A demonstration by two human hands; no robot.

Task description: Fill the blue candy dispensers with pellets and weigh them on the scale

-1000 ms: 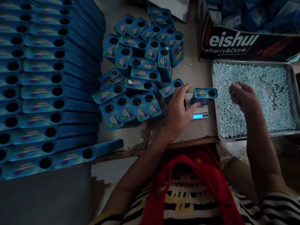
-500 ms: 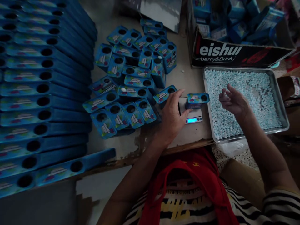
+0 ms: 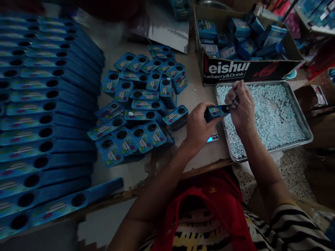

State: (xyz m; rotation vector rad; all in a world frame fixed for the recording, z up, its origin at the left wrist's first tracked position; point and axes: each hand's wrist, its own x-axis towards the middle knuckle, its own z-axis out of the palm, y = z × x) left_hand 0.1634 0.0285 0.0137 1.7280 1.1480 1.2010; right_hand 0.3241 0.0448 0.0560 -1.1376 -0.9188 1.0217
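My left hand (image 3: pixel 200 123) grips a small blue tin (image 3: pixel 217 111) above the digital scale (image 3: pixel 213 137), whose lit display shows below it. At the tin's right end, my right hand (image 3: pixel 242 104) is closed around several small pale candies (image 3: pixel 233 103), right by the tin's round hole. Under my right hand lies a metal tray (image 3: pixel 310 134) filled with pale blue and white candies (image 3: pixel 274 122). A blue tin (image 3: pixel 176 116) stands left of my left hand, beside a loose cluster of tins (image 3: pixel 143 94) with dark round holes.
Long rows of blue tins (image 3: pixel 52 122) fill the left side. Behind the tray, a cardboard box (image 3: pixel 251 71) holds more blue packages. The table's worn front edge (image 3: pixel 206 165) runs before my red apron (image 3: pixel 209 195). One loose candy lies behind the scale.
My left hand has taken hold of the tin that stood on the scale and lifted it. My right hand has moved left from over the tray to the tin's hole. The view has shifted slightly.
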